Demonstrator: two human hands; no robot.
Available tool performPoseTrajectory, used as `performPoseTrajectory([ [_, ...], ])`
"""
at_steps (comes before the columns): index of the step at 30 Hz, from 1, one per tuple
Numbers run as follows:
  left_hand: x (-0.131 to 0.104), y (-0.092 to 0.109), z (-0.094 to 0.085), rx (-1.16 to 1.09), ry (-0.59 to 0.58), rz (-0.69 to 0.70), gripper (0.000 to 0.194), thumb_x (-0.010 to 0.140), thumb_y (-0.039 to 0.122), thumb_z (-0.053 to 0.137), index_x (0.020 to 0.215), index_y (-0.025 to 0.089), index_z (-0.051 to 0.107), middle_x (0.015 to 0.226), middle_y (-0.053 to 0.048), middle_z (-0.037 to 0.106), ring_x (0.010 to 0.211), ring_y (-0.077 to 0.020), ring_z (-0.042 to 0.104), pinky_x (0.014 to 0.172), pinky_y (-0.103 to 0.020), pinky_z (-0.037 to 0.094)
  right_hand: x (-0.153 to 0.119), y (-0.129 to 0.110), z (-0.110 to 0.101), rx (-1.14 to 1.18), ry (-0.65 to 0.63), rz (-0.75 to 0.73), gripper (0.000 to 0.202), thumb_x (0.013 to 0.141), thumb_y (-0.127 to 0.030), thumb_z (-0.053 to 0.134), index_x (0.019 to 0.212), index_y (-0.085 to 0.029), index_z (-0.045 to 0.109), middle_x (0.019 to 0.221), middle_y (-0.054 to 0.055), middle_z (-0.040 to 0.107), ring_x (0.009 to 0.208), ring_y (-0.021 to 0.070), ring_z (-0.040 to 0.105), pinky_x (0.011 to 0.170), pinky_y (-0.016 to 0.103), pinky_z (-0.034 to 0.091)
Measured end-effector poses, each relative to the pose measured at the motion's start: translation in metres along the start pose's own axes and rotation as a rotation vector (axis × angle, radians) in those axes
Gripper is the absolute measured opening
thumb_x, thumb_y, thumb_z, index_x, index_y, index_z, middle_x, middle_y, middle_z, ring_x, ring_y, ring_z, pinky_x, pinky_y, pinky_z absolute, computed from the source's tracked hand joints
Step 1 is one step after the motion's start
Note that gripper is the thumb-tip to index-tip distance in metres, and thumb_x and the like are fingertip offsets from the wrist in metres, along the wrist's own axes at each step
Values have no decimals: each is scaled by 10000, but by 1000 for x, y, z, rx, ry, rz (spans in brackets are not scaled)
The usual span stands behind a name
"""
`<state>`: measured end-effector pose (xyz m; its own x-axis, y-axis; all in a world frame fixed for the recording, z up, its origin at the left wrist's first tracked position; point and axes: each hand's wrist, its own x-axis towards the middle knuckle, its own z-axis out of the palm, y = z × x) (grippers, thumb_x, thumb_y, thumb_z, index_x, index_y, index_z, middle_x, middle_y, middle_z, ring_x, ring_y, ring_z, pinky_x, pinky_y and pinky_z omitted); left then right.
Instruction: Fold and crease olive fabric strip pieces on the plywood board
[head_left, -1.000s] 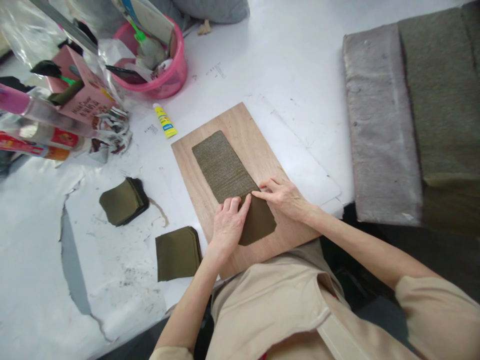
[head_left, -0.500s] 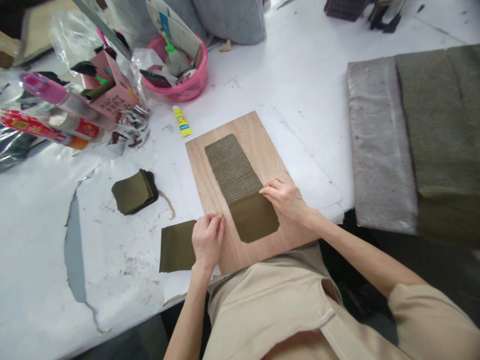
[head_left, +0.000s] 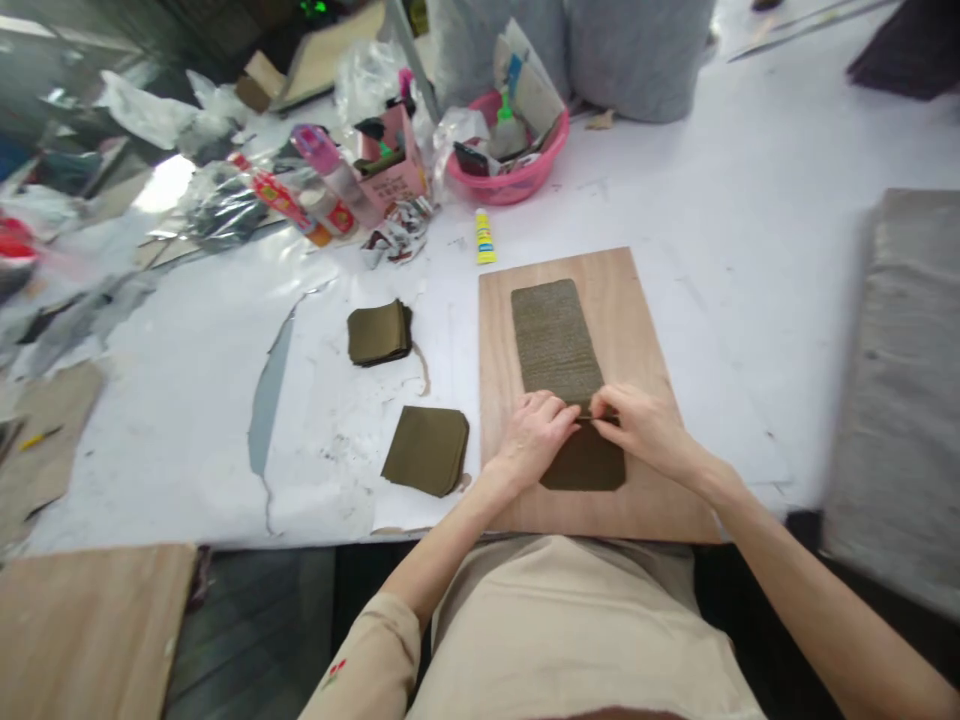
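Left hand [head_left: 534,432] palm-down on the wooden board [head_left: 645,500], fingers curled and reaching right, tips meeting those of the right hand [head_left: 643,428]. Right hand likewise palm-down, fingers bent inward, pinching together with the left at the upper edge of a smooth olive patch [head_left: 583,467], right where it meets the long ribbed olive strip [head_left: 556,338]. Both forearms angled in from the lower edge, wrists low, elbows spread wide over a beige top. Patch flat on the board's near half, just below the fingertips; ribbed strip running away up the board's middle. Board flat on the white worktop [head_left: 225,400]. Just left of the board, a stack of olive squares [head_left: 427,450]; farther up and left, a second olive stack [head_left: 379,333]. Beyond the board's far edge, a yellow glue tube [head_left: 484,237], then a pink basin [head_left: 517,180] full of odds and ends, beside a pink box [head_left: 394,165] and crumpled plastic wrap. At far right, a grey padded slab [head_left: 896,390].
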<state>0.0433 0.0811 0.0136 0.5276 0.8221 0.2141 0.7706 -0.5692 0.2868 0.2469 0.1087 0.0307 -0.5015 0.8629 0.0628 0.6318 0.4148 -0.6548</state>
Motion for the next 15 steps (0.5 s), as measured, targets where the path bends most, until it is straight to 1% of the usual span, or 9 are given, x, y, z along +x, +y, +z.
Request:
performPoseTrajectory([
  [1,0,0,-3,-54,-14,-4,235,985,320,473,1040,175,649,917,-64,673,948,-208,610,873,-359,454,-4,4,1,124,3,58,52,880,-244,575,839,-215,563,770,0,621,694,158,576,630,277,443],
  [2,-1,0,-7,-131,-22,-25,255,994,325,451,1001,173,656,880,-53,678,885,-187,622,834,-331,462,-7,8,4,231,10,99,104,888,-324,582,890,-219,576,798,5,642,702,164,599,617,277,461],
  [4,-9,-3,-21,-346,-9,-113,267,1000,329,441,990,175,659,900,-41,693,835,-156,633,779,-275,471,-13,19,12,350,26,164,218,906,-426,545,969,-223,595,849,19,678,733,179,641,625,288,496],
  [6,-24,-9,-40,-560,39,-254,249,987,340,472,1003,183,664,928,-28,701,827,-138,636,744,-231,473,-18,27,24,339,14,197,276,918,-471,513,1001,-228,614,845,21,693,729,187,656,627,298,511],
  [8,-46,-23,-58,-665,114,-430,244,967,364,509,966,187,677,868,-8,698,774,-130,627,699,-214,467,-22,29,33,264,30,195,287,921,-481,517,1018,-234,626,862,22,700,748,192,663,656,310,519],
  [11,-87,-53,-76,-617,248,-675,250,947,389,528,943,189,677,811,5,683,724,-133,613,651,-215,456,-25,24,42,112,108,130,262,937,-457,511,1012,-235,628,914,29,694,782,193,662,701,323,512],
  [13,-114,-75,-80,-508,319,-767,226,935,376,541,980,197,671,860,-3,695,771,-148,632,692,-228,472,-25,20,45,26,152,71,246,959,-425,483,973,-226,627,920,34,685,780,189,656,702,320,501],
  [15,-137,-91,-77,-335,327,-841,223,934,359,535,1045,210,659,897,-13,709,786,-162,651,722,-249,484,-25,18,47,-28,183,25,241,973,-395,464,942,-218,624,914,36,678,777,184,653,702,310,496],
])
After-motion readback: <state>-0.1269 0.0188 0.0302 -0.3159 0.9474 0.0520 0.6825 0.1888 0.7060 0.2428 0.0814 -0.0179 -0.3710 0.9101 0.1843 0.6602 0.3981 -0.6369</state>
